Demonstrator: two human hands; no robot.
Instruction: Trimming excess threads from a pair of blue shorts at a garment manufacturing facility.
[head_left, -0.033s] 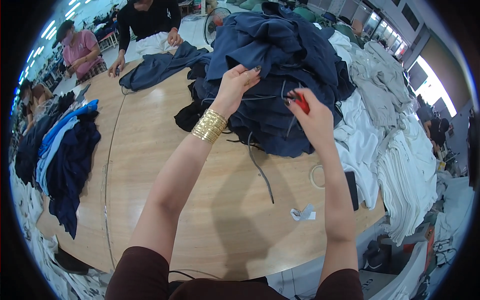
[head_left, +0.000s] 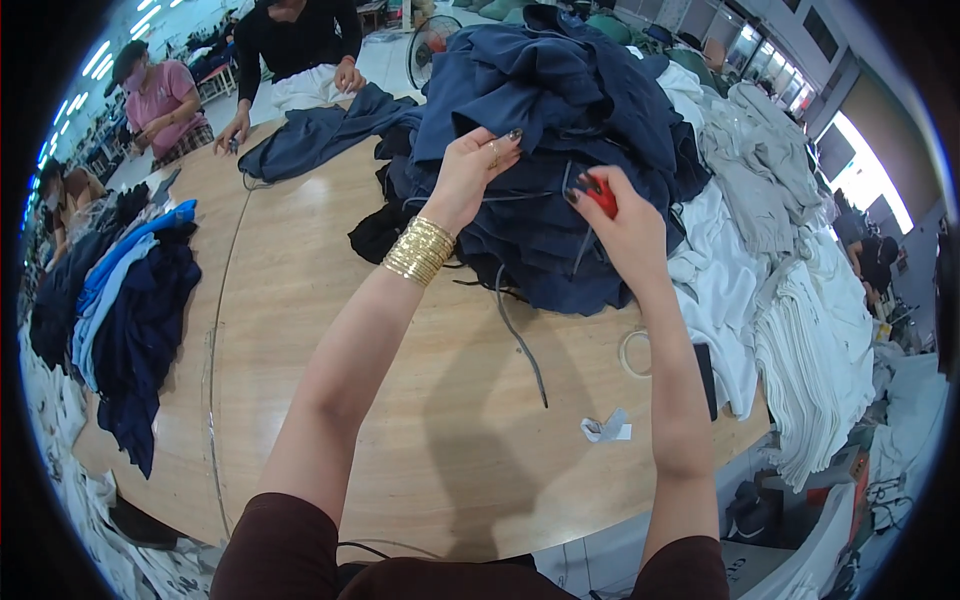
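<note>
A large heap of navy garments (head_left: 560, 110) stands on the wooden table in front of me. My left hand (head_left: 475, 175), with gold bangles at the wrist, has thumb and fingers pinched on the edge of a navy garment at the heap's near face. Just to its right, my right hand (head_left: 632, 232) is closed round a small red-handled tool (head_left: 601, 197), whose working end I cannot make out. Thin grey drawcords hang from the garments beside this hand. One drawcord (head_left: 520, 345) trails down onto the table.
White garments (head_left: 815, 350) and grey ones (head_left: 750, 170) are piled right of the heap. A tape roll (head_left: 634, 354) and a paper scrap (head_left: 606, 427) lie near my right forearm. Blue and dark clothes (head_left: 140, 290) hang over the left edge. A co-worker in black (head_left: 295, 45) stands across the table.
My right hand with the red-handled tool has shifted very slightly and turned a little. My left hand stays where it was on the garment.
</note>
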